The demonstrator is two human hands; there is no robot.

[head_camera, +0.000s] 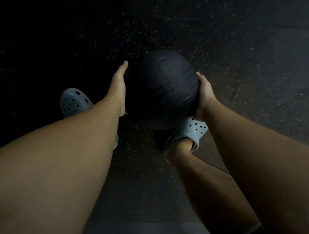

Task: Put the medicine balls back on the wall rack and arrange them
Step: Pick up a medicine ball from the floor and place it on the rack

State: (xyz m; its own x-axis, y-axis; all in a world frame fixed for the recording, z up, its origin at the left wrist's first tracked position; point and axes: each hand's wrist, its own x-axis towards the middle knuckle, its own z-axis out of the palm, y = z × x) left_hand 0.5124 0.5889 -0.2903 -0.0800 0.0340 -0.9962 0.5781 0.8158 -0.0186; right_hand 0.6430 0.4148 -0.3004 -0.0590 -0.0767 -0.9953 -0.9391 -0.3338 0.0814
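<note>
Both bare forearms reach forward from bottom edge. Left hand [120, 86] flat, fingers stretched, palm pressed on ball side at 9 o'clock. Right hand [204, 94] cupped, gripping ball at 4 o'clock. Medicine ball [163, 88] black, round, matte rubber with raised curved ribs, held above dark speckled floor [236, 48]. Grey perforated clogs [191, 132] below.

There is one dark round rubber medicine ball [163, 89] with ribbed bands across its surface. Two bare hands are seen, one left hand [120, 88] and one right hand [204, 95]. Two light blue-grey perforated foam clogs are visible, one left clog [73, 102] and one right clog [191, 132].
</note>
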